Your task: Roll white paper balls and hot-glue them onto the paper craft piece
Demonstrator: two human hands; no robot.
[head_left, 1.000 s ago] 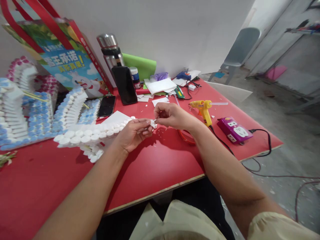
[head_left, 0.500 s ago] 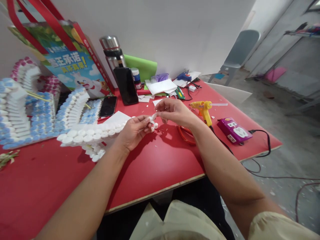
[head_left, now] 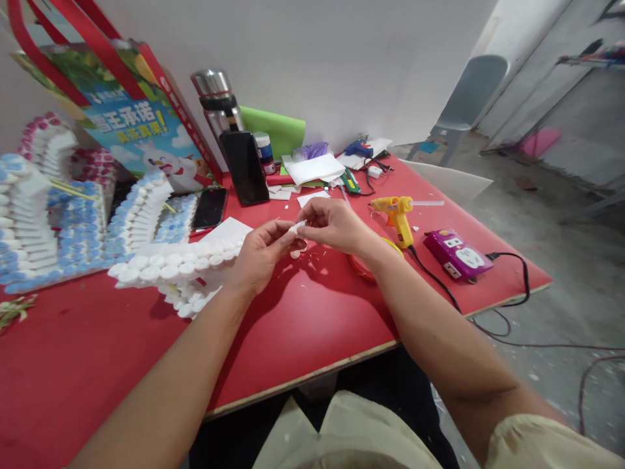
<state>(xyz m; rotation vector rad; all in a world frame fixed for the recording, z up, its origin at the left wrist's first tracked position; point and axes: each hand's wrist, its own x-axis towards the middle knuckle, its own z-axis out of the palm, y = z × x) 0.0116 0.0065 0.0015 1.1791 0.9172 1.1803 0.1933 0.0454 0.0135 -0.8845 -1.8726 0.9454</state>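
Observation:
Over the red table (head_left: 312, 326) my left hand (head_left: 261, 257) curls its fingers round the right end of a white bottle-cap model (head_left: 170, 267), a long curved strip of white caps lying on the table. My right hand (head_left: 334, 225) meets it from the right and pinches a small white piece (head_left: 296, 227) at the tip of that strip. A loose white cap (head_left: 295, 253) lies on the table just below the fingers, among small white crumbs.
A yellow glue gun (head_left: 398, 212) and a purple power strip (head_left: 456, 254) with black cable sit at the right. Two phones (head_left: 243, 166), a steel flask (head_left: 217, 101), paper scraps and a red printed bag (head_left: 131, 124) stand behind. A blue-and-white cap structure (head_left: 73, 215) fills the left.
The right hand lifted away from the strip's tip half a second ago and has come back down onto it. The left hand rose a little with the strip's end.

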